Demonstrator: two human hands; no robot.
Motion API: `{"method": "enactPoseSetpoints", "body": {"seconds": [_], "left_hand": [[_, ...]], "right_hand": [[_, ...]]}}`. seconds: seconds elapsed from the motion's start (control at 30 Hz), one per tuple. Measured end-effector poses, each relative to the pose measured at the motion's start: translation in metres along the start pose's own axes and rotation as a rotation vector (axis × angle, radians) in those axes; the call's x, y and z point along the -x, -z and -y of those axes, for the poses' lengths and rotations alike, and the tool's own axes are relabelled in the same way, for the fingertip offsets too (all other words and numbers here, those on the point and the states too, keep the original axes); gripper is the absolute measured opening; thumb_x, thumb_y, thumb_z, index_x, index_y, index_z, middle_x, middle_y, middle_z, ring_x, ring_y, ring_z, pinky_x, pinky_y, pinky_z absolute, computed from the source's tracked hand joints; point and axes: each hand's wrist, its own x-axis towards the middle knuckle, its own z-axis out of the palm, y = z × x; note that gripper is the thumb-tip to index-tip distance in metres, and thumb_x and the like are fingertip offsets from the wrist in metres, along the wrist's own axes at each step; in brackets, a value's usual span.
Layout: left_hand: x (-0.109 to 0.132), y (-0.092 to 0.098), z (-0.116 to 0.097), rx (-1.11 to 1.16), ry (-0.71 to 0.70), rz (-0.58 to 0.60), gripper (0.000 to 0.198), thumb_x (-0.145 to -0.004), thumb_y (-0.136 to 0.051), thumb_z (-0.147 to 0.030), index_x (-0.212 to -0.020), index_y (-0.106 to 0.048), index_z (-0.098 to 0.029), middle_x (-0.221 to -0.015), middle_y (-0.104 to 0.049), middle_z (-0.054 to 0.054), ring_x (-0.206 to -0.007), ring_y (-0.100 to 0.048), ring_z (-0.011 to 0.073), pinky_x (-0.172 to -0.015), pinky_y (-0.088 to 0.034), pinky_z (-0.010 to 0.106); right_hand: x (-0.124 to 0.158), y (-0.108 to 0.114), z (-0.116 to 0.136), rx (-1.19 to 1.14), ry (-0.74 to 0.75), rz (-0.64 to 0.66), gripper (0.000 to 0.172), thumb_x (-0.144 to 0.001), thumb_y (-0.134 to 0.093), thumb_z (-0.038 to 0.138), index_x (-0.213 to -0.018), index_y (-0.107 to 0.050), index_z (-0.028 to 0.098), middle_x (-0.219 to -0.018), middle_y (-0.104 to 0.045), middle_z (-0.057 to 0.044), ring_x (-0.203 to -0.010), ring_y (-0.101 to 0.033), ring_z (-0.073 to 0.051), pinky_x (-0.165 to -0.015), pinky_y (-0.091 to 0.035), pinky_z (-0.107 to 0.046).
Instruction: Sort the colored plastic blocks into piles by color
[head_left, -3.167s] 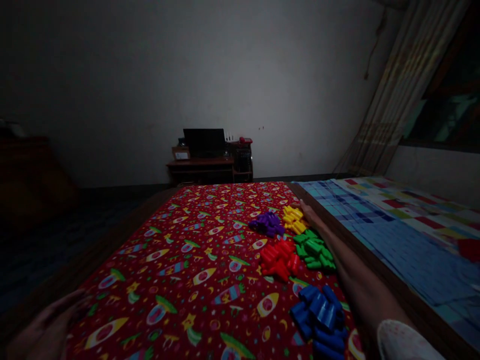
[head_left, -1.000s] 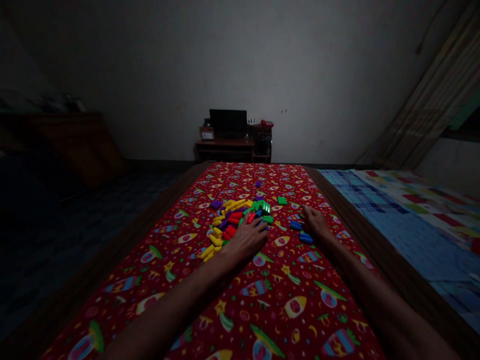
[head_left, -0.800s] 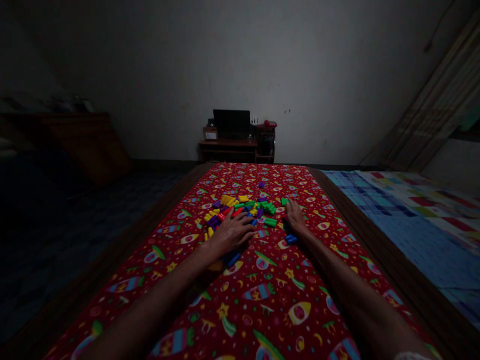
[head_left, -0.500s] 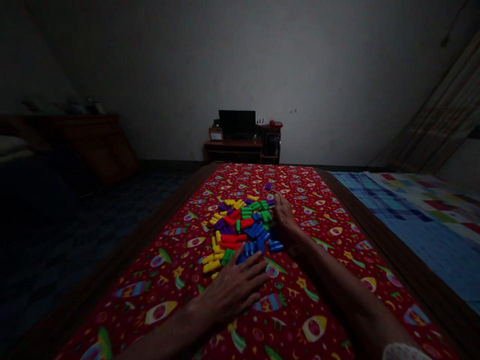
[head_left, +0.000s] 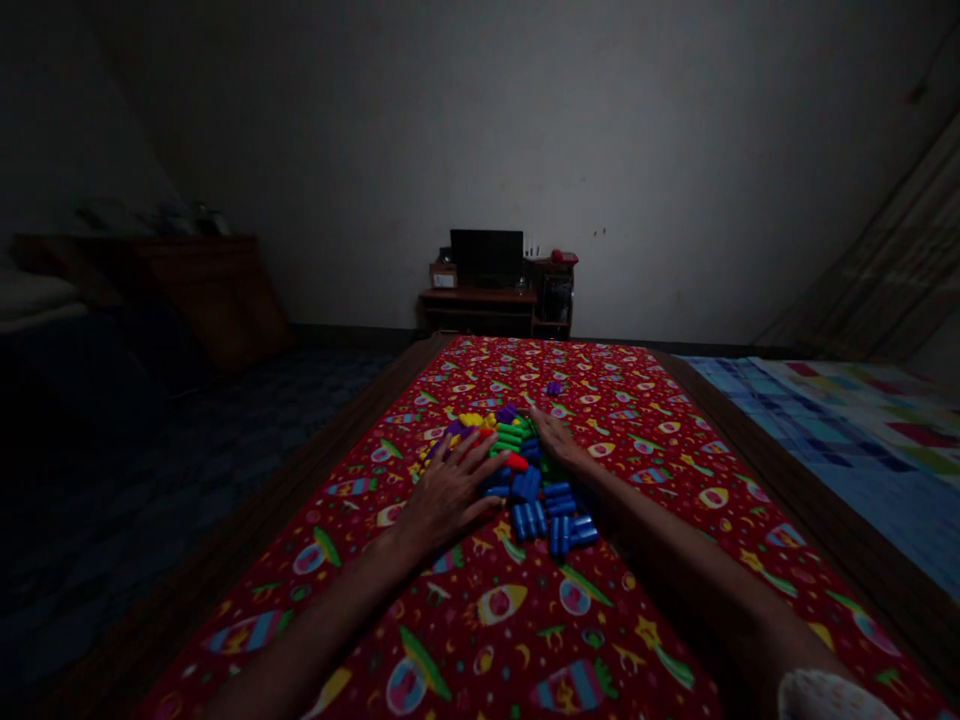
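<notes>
The left hand (head_left: 448, 497) is lying palm down over the near left side of the heap, its fingers spread wide and pinching nothing that shows; whether its palm is pressing on anything, I cannot tell. The right hand (head_left: 553, 437) is bordering the heap's right edge, its fingers stretched out and lying close together, with no piece visibly caught in them.

Between and beneath the hands, plastic pieces (head_left: 526, 484) are lying in a loose heap on the red cloth (head_left: 495, 605). Green pieces (head_left: 510, 438) are sitting in the middle beside a red piece (head_left: 516, 463), blue pieces (head_left: 530, 521) are trailing toward the wearer, and yellow pieces (head_left: 472, 420) and purple pieces (head_left: 507, 413) are bunching along the far and left sides.

Many are looking like short tubes joined side by side — probably light, stiff and hard to break, their shine hinting at a slippery surface. Pinching one across its outer tubes should be giving the surest hold; grabbing several at once would probably be letting some slip. A flat or cupped hand should be moving many together, though the cloth may be rucking under pressure.

Farther out, a lone purple piece (head_left: 553, 388) is lying apart — beyond the right fingertips. Past the cloth, a monitor (head_left: 487, 255) is standing on a desk (head_left: 442, 295).
</notes>
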Motion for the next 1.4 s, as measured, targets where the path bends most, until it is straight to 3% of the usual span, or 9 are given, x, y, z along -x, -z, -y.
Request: {"method": "enactPoseSetpoints", "body": {"seconds": [0.13, 0.27, 0.37, 0.5, 0.67, 0.87, 1.0, 1.2, 1.4], "left_hand": [[0.006, 0.003, 0.021, 0.032, 0.148, -0.063, 0.058, -0.093, -0.045, -0.048, -0.146, -0.034, -0.027, -0.152, -0.038, 0.009, -0.140, -0.034, 0.0260, -0.115, -0.020, 0.055], [0.016, -0.002, 0.041, 0.070, 0.294, -0.104, 0.055, -0.093, -0.044, -0.044, -0.145, -0.037, -0.026, -0.149, -0.043, 0.009, -0.136, -0.040, 0.0256, -0.114, -0.025, 0.052], [0.018, -0.009, 0.051, 0.182, 0.434, -0.112, 0.054, -0.093, -0.039, -0.044, -0.143, -0.039, -0.023, -0.146, -0.047, 0.010, -0.135, -0.042, 0.0251, -0.112, -0.032, 0.048], [0.017, -0.013, 0.059, 0.378, 0.601, -0.139, 0.059, -0.093, -0.033, -0.050, -0.142, -0.041, -0.019, -0.144, -0.049, 0.009, -0.135, -0.043, 0.0236, -0.113, -0.033, 0.043], [0.016, -0.015, 0.064, 0.517, 0.685, -0.176, 0.063, -0.091, -0.031, -0.054, -0.142, -0.040, -0.018, -0.146, -0.047, 0.010, -0.136, -0.042, 0.0244, -0.114, -0.031, 0.044], [0.014, -0.009, 0.064, 0.608, 0.725, -0.173, 0.065, -0.091, -0.029, -0.059, -0.142, -0.040, -0.020, -0.144, -0.049, 0.010, -0.137, -0.040, 0.0248, -0.113, -0.032, 0.044], [0.019, -0.003, 0.068, 0.640, 0.721, -0.174, 0.068, -0.091, -0.023, -0.063, -0.143, -0.039, -0.021, -0.144, -0.050, 0.009, -0.139, -0.036, 0.0228, -0.116, -0.027, 0.042], [0.021, -0.007, 0.075, 0.670, 0.666, -0.092, 0.078, -0.088, -0.016, -0.070, -0.140, -0.042, -0.018, -0.146, -0.046, 0.010, -0.141, -0.033, 0.0228, -0.116, -0.027, 0.041], [0.011, -0.012, 0.063, 0.862, 0.619, -0.130, 0.077, -0.084, -0.027, -0.073, -0.140, -0.044, -0.022, -0.143, -0.050, 0.008, -0.141, -0.032, 0.0234, -0.118, -0.023, 0.042]], "right_hand": [[-0.032, 0.004, 0.010, -0.042, 0.063, -0.004, 0.071, -0.088, -0.020, 0.071, -0.105, -0.067, 0.020, -0.109, -0.068, -0.009, -0.108, -0.059, -0.026, -0.096, -0.042, -0.040], [-0.073, 0.040, -0.004, 0.312, -0.018, -0.235, 0.061, -0.091, -0.022, 0.063, -0.087, -0.065, 0.020, -0.097, -0.067, -0.014, -0.105, -0.056, -0.029, -0.097, -0.038, -0.043], [-0.085, 0.045, -0.020, 0.357, -0.081, -0.183, 0.056, -0.090, -0.029, 0.062, -0.073, -0.063, 0.021, -0.081, -0.066, -0.013, -0.096, -0.059, -0.029, -0.091, -0.040, -0.043], [-0.077, 0.008, -0.020, 0.280, -0.047, 0.017, 0.063, -0.087, -0.030, 0.069, -0.068, -0.065, 0.020, -0.068, -0.065, -0.006, -0.080, -0.062, -0.024, -0.081, -0.046, -0.038], [-0.062, -0.047, 0.018, -0.065, 0.052, 0.281, 0.079, -0.081, -0.024, 0.081, -0.092, -0.074, 0.020, -0.099, -0.072, -0.007, -0.101, -0.063, -0.024, -0.094, -0.045, -0.037], [-0.029, -0.063, 0.077, -0.149, 0.115, 0.386, 0.079, -0.082, -0.024, 0.081, -0.116, -0.069, 0.025, -0.121, -0.067, -0.004, -0.122, -0.054, -0.025, -0.108, -0.036, -0.042], [0.017, -0.013, 0.089, -0.027, 0.149, 0.286, 0.074, -0.086, -0.029, 0.074, -0.130, -0.060, 0.023, -0.134, -0.059, -0.006, -0.128, -0.049, -0.028, -0.110, -0.035, -0.045], [0.123, 0.069, 0.036, 0.327, 0.059, 0.325, 0.084, -0.078, -0.059, 0.062, -0.150, -0.031, 0.027, -0.154, -0.034, -0.010, -0.140, -0.033, -0.033, -0.112, -0.031, -0.050], [0.143, 0.010, 0.019, 0.498, 0.188, 0.240, 0.098, -0.076, -0.069, 0.049, -0.154, -0.015, 0.024, -0.158, -0.012, -0.017, -0.145, -0.015, -0.038, -0.112, -0.027, -0.057]]}}
